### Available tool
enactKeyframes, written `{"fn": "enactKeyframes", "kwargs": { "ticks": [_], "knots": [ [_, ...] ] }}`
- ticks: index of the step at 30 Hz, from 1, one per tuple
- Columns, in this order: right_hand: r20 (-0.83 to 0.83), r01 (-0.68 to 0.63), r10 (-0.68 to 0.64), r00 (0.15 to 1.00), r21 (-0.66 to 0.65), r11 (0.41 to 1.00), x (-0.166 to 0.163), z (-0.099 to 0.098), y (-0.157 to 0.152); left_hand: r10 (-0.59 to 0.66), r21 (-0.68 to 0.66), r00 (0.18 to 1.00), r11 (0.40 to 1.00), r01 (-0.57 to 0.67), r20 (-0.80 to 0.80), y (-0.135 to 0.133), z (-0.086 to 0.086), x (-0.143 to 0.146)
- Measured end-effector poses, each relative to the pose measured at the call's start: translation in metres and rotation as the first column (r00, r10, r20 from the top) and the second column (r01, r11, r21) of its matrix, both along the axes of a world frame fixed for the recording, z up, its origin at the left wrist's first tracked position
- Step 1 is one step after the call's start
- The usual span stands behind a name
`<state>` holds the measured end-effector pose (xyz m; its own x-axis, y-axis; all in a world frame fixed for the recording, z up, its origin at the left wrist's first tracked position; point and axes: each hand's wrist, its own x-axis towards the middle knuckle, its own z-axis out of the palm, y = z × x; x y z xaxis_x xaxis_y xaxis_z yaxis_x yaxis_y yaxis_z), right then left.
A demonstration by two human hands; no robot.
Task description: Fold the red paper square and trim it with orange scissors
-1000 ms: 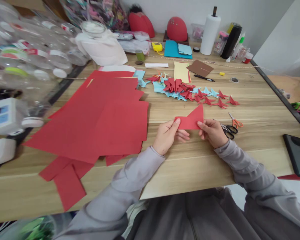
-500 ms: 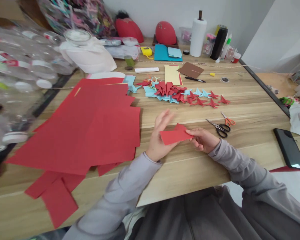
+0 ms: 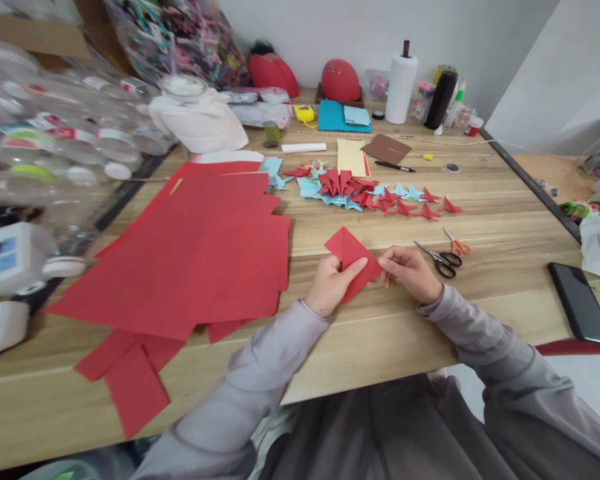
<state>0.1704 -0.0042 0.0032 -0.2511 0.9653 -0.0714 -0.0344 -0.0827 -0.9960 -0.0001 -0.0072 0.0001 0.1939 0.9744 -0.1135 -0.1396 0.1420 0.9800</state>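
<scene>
At far left, clear plastic bottles [image 3: 55,133] crowd the edge of the wooden table [image 3: 480,220]; beside them lies a spread of large red paper sheets [image 3: 190,253], with smaller red offcuts [image 3: 130,380] nearer the table's front edge. Right of the sheets, at centre and just above the tabletop, both hands hold a small folded red paper [image 3: 353,260]. The left hand [image 3: 330,287] is curled, its thumb pressed flat on the paper's face and its fingers behind. The right hand [image 3: 413,270] pinches the paper's right corner between thumb and fingertips. The paper reads as a diamond: one corner points far-left, the opposite one near and slightly right, so its long axis runs diagonally, away from the person. Judged by its look, it is very light, thin and easily creased, stiff only along its folds; it is best held at edges and corners, lightly. Farther back lies a row of folded red and blue paper figures [image 3: 375,193]. To the right of the hands rest two pairs of scissors [image 3: 445,257], and at far right a dark phone [image 3: 580,303].
</scene>
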Motion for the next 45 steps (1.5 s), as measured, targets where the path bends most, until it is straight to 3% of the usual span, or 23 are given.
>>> {"fn": "enactKeyframes", "kwargs": {
  "ticks": [4,9,13,16,18,20,23,26,32,37,41,45],
  "knots": [
    [0.071,0.029,-0.035,0.997,0.082,0.996,0.002,-0.005,0.0,-0.122,-0.129,0.972,0.98,0.15,0.203,-0.003,0.001,0.01],
    [0.131,0.062,-0.079,0.988,0.13,0.99,0.002,-0.004,-0.002,-0.102,-0.194,0.975,0.971,0.141,0.199,0.0,-0.001,0.013],
    [0.21,0.26,-0.319,0.924,0.267,0.928,0.02,-0.008,0.001,-0.045,-0.221,0.975,0.971,0.094,0.218,0.003,-0.001,0.01],
    [0.314,0.433,-0.57,0.759,0.41,0.803,0.056,-0.012,0.004,0.001,-0.244,0.971,0.968,0.059,0.237,0.004,0.001,0.008],
    [0.465,0.458,-0.664,0.586,0.485,0.745,0.083,-0.013,0.002,0.041,-0.272,0.968,0.962,0.029,0.248,0.005,0.004,0.007],
    [0.617,0.389,-0.633,0.468,0.499,0.774,0.106,-0.013,-0.005,0.074,-0.306,0.963,0.952,0.009,0.258,0.005,0.007,0.006],
    [0.82,0.149,-0.512,0.257,0.489,0.859,0.123,-0.014,-0.017,0.083,-0.349,0.957,0.937,0.021,0.278,0.004,0.011,0.005],
    [0.888,-0.012,-0.443,0.125,0.448,0.894,0.123,-0.016,-0.025,0.081,-0.376,0.951,0.926,0.039,0.297,0.004,0.012,0.003],
    [0.929,-0.037,-0.361,0.083,0.365,0.93,0.106,-0.007,-0.022,0.095,-0.442,0.942,0.895,0.061,0.323,0.008,0.01,-0.002],
    [0.861,0.009,-0.411,0.3,0.428,0.904,0.084,-0.001,-0.018,0.112,-0.446,0.933,0.894,0.056,0.342,0.009,0.013,-0.003],
    [0.872,-0.119,-0.438,0.22,0.469,0.875,0.076,-0.004,-0.016,0.117,-0.457,0.935,0.888,0.052,0.333,0.008,0.014,-0.003],
    [0.858,-0.225,-0.432,0.279,0.496,0.839,0.089,-0.007,-0.012,0.102,-0.465,0.943,0.883,0.061,0.317,0.007,0.015,-0.003]
  ]
}}
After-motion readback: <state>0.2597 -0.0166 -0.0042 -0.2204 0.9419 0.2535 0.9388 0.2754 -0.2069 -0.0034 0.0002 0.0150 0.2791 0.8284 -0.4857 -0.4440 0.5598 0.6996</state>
